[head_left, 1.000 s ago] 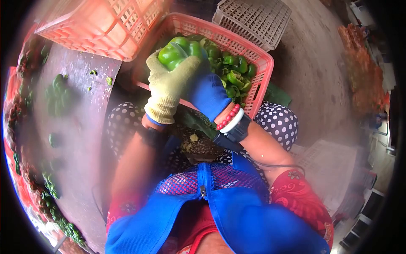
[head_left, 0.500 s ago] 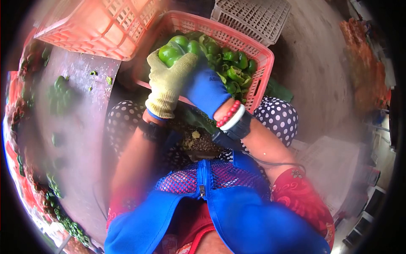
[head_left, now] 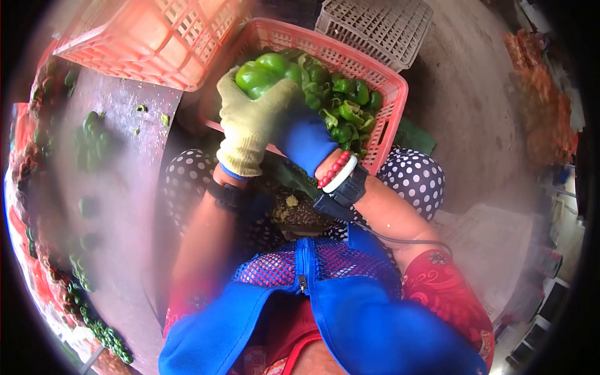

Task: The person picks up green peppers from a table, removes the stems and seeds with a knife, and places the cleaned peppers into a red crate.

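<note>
Green pepper (head_left: 262,74): grasped by fingers of left hand (head_left: 250,125), cream glove, above red crate (head_left: 390,106) of cut peppers. Lobes bulging up-left; stem end and long axis hidden. Right hand (head_left: 306,137), blue glove, pressed against it; grip cannot be told.

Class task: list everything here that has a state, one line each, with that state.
Left hand, gloved, closed round the green pepper.
Right hand, gloved, against that pepper; grip hidden.
Green pepper, held over the pink crate.
Pink crate, upright, holding cut pepper pieces.
White crate, no contents showing.
</note>
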{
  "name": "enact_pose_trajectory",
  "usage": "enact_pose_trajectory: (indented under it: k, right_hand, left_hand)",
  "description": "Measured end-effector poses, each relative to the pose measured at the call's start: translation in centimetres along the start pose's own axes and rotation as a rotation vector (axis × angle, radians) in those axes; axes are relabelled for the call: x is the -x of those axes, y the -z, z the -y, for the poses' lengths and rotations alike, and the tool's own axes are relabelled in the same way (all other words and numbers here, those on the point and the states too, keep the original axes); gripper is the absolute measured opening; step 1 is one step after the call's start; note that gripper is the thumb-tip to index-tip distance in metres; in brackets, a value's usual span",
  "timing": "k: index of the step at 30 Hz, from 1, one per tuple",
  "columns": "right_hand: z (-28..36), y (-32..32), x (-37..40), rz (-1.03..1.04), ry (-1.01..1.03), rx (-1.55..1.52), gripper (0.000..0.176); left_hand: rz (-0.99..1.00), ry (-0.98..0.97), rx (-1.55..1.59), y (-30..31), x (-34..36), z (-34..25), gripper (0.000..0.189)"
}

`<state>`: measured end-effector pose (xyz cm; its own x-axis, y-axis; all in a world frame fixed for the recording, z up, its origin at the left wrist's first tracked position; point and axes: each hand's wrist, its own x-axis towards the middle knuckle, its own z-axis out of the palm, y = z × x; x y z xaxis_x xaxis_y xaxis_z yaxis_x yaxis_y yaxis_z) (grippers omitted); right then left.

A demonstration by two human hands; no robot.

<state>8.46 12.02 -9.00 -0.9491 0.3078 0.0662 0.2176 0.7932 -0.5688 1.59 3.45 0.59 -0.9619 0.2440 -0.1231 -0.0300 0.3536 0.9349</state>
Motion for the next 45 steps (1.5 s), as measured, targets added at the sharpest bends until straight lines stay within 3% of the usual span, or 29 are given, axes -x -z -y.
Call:
enact_pose_trajectory:
  k: [3,5,6,9,10,12,14,17,20,21,22,23,24,27,28,31,32,33,35,37,39,40,43,44,45]
  right_hand:
    - [0.3,0.3,2.3,-0.096,-0.133,-0.147,0.041]
    - [-0.7,2.0,3.3,0.048,-0.124,-0.201,0.047]
    - [-3.2,0.4,3.6,-0.040,-0.034,-0.272,0.055]
    - [-3.2,6.3,0.5,0.223,-0.425,-1.217,0.071]
    - [-2.0,7.6,0.0,0.235,-0.310,-1.448,0.080]
    - [-0.7,9.0,-0.3,0.174,-0.147,-1.345,0.078]
    - [-0.1,10.6,-0.2,0.297,-0.229,-1.248,0.066]
    - [0.2,10.2,-0.6,0.318,-0.183,-1.283,0.055]
    - [-0.5,11.0,-0.2,0.485,-0.302,-1.399,0.049]
    - [-0.4,10.9,0.1,0.460,-0.316,-1.475,0.048]
    - [-0.2,10.8,0.5,0.432,-0.329,-1.548,0.047]
    - [-0.1,10.8,0.9,0.403,-0.340,-1.619,0.047]
    - [0.2,11.0,0.8,0.406,-0.296,-1.669,0.049]
    - [1.8,11.1,0.7,0.184,-0.503,-1.803,0.055]
    - [1.6,10.5,0.6,0.140,-0.499,-1.843,0.069]
    - [-0.8,9.5,0.0,0.278,-0.064,-1.870,0.083]
    - [-1.0,9.8,0.1,0.262,-0.115,-1.930,0.088]
    - [-2.2,10.2,0.0,0.318,-0.012,-1.953,0.085]
    - [-3.0,11.8,-0.3,0.200,-0.011,-2.001,0.082]
    - [-4.1,13.3,-0.2,0.163,-0.089,-1.722,0.077]
    - [-4.0,13.3,0.2,0.082,-0.132,-1.713,0.074]
    - [-4.2,13.3,0.4,0.149,-0.067,-1.795,0.068]
    - [-3.6,14.4,0.9,0.056,-0.184,-1.586,0.062]
    - [-5.1,15.0,0.8,0.201,-0.305,-1.494,0.047]
    - [-4.5,15.9,0.6,0.138,-0.419,-1.065,0.043]
  left_hand:
    - [-0.011,-0.034,0.254,1.5,-1.8,-0.2,0.067]
    - [0.043,-0.055,0.528,2.9,-3.2,-0.8,0.086]
    - [0.189,-0.095,0.587,3.8,-3.9,-1.0,0.088]
    - [0.191,-0.032,0.214,4.4,-2.6,-0.5,0.096]
    - [0.187,-0.037,-0.057,3.9,-1.9,-0.6,0.103]
    - [0.355,-0.132,-0.034,3.0,-0.8,0.5,0.107]
    - [0.462,-0.235,0.011,2.9,-0.4,1.4,0.101]
    - [0.553,-0.323,0.171,3.5,-0.8,1.0,0.092]
    - [0.689,-0.097,0.486,4.5,-1.5,0.9,0.083]
    - [0.729,0.004,0.601,4.8,-1.8,0.9,0.080]
    - [0.806,0.039,0.956,4.7,-2.5,1.9,0.072]
    - [0.771,0.035,1.060,4.7,-2.6,2.2,0.067]
    - [0.667,-0.089,0.868,4.5,-2.5,2.2,0.063]
    - [0.586,-0.157,0.626,4.6,-3.7,5.4,0.068]
    - [0.575,-0.193,0.610,4.6,-4.3,6.7,0.071]
    - [0.489,-0.405,0.560,4.6,-5.6,9.4,0.072]
    - [0.446,-0.463,0.507,5.0,-5.8,9.8,0.072]
    - [0.400,-0.519,0.453,5.3,-5.8,9.8,0.073]
    - [0.309,-0.579,0.289,5.2,-5.5,8.2,0.074]
    - [0.233,-0.627,0.138,4.4,-4.7,6.0,0.076]
    - [0.140,-0.698,-0.037,4.2,-4.3,4.1,0.074]
    - [0.080,-0.740,-0.140,4.2,-4.1,3.3,0.072]
    - [-0.052,-0.820,-0.375,4.3,-3.2,1.9,0.065]
    - [0.116,-0.659,-0.137,4.1,-3.7,2.7,0.063]
    - [0.234,-0.475,0.101,3.8,-4.0,3.0,0.061]
